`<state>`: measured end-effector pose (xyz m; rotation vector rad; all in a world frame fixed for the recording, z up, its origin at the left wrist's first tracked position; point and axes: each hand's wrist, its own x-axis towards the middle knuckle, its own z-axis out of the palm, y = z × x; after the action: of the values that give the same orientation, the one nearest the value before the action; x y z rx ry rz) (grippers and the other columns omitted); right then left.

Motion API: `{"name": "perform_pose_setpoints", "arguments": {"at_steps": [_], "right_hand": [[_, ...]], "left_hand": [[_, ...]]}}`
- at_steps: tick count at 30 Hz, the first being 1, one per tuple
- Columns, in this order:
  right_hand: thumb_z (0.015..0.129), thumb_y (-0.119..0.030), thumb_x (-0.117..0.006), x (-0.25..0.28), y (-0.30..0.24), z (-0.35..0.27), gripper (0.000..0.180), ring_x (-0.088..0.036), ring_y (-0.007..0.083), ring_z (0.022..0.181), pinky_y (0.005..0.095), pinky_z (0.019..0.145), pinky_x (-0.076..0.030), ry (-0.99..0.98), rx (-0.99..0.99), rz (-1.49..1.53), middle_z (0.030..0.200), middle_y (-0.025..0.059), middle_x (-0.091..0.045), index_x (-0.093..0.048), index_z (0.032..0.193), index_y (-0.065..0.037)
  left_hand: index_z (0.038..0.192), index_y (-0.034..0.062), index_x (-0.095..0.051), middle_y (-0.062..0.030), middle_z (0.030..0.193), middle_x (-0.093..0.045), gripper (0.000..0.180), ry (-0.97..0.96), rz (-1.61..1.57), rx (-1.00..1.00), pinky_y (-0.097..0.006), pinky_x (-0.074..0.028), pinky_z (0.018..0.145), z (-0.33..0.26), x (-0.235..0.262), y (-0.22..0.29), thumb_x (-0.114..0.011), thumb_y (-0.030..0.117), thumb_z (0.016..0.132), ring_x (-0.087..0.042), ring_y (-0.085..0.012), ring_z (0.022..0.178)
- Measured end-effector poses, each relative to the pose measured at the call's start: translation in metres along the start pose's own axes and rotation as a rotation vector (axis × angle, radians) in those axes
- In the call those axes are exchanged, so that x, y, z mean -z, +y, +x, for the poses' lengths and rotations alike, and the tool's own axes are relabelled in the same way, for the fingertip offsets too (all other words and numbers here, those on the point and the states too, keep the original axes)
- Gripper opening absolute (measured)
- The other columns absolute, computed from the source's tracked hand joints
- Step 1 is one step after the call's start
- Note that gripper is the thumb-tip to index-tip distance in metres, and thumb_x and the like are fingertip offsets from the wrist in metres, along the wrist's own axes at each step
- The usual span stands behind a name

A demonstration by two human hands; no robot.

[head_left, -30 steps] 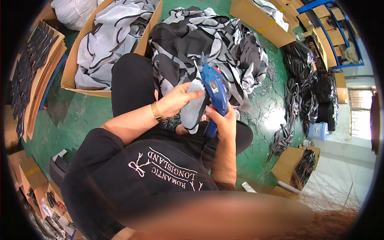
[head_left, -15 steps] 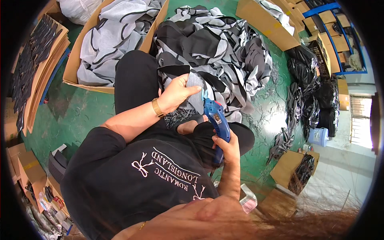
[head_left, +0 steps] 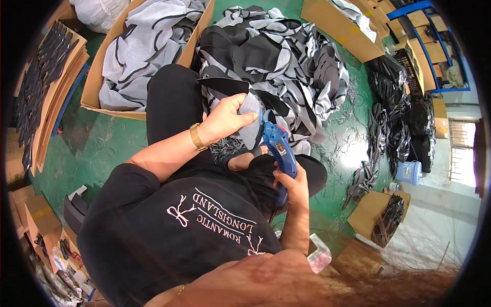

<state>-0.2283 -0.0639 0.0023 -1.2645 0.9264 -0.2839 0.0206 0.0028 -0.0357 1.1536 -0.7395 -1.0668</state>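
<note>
While the left hand (head_left: 224,122) is pinching a grey, tapering fabric piece (head_left: 250,132), the right hand (head_left: 294,182) is grasping a blue, curved handheld cutter (head_left: 279,143).
The piece is showing a matte face and hanging between black-trousered knees (head_left: 173,86), its right edge beside the cutter's tip.
</note>
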Motion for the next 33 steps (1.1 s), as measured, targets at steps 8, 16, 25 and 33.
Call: {"name": "perform_pose_setpoints", "arguments": {"at_steps": [8, 16, 25, 33], "right_hand": [[0.070, -0.003, -0.066, 0.009, -0.003, 0.004, 0.031, -0.055, 0.0151, 0.055, 0.0267, 0.052, -0.047, -0.110, -0.046, 0.094, 0.071, 0.0068, -0.057, -0.057, 0.098, 0.007], [0.068, -0.004, -0.066, 0.012, -0.008, 0.004, 0.031, -0.055, 0.0149, 0.056, 0.0272, 0.052, -0.047, -0.132, -0.062, 0.074, 0.071, 0.0061, -0.057, -0.058, 0.096, 0.007], [0.068, -0.004, -0.066, 0.012, -0.014, 0.014, 0.030, -0.055, 0.0153, 0.056, 0.0278, 0.052, -0.047, -0.136, -0.054, 0.042, 0.070, 0.0062, -0.057, -0.057, 0.096, 0.006], [0.069, -0.010, -0.067, 0.018, -0.007, 0.041, 0.035, -0.054, 0.0154, 0.058, 0.0283, 0.053, -0.046, -0.067, 0.092, 0.334, 0.073, 0.0069, -0.055, -0.056, 0.099, 0.005]], "left_hand": [[0.092, 0.0018, -0.058, 0.0040, 0.081, -0.059, 0.013, -0.099, 0.055, -0.020, -0.022, -0.044, 0.065, -0.005, -0.001, 0.018, -0.061, 0.004, 0.080, -0.051, -0.0018, 0.074], [0.090, 0.0006, -0.057, -0.0018, 0.077, -0.059, 0.020, -0.226, 0.279, -0.031, -0.024, -0.045, 0.065, -0.005, 0.008, 0.031, -0.059, 0.005, 0.071, -0.052, -0.0061, 0.072], [0.088, 0.0000, -0.056, -0.0076, 0.069, -0.056, 0.024, -0.336, 0.587, -0.048, -0.028, -0.045, 0.059, -0.002, 0.014, 0.043, -0.060, 0.012, 0.068, -0.053, -0.0110, 0.063], [0.110, -0.0032, -0.056, -0.0046, 0.082, -0.061, 0.043, -0.296, 0.384, 0.140, -0.023, -0.045, 0.066, 0.000, 0.016, 0.058, -0.058, 0.006, 0.069, -0.054, -0.0067, 0.072]]}}
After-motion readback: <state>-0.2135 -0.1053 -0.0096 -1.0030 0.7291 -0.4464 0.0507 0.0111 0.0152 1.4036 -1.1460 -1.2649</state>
